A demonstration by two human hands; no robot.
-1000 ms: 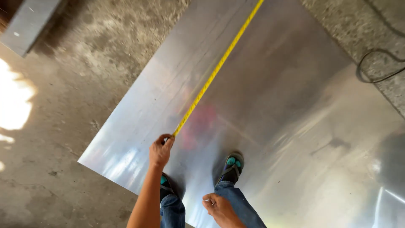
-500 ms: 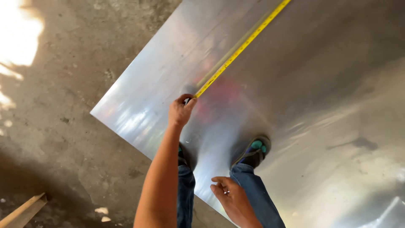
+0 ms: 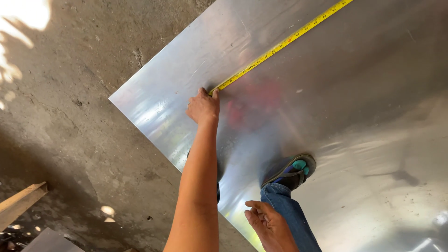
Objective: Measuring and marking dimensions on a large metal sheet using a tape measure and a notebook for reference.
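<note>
Yellow tape measure [image 3: 280, 45] runs diagonally across a shiny metal sheet [image 3: 364, 93], its near end pinched under the curled fingers of the left hand [image 3: 203, 106], which presses it down near the sheet's left edge; the right hand [image 3: 268, 225] hangs loosely open and holds nothing, above a jeans-clad leg and a sandalled foot [image 3: 291, 170] standing on the sheet. Rough grey concrete floor [image 3: 60, 121] surrounds the sheet, with a wooden plank [image 3: 21, 203] at lower left. Compared with half a second ago, the left hand grips the tape at the same spot.

Rough grey concrete floor [image 3: 70, 140], sun patches at left, wooden plank [image 3: 21, 203] lower left.
</note>
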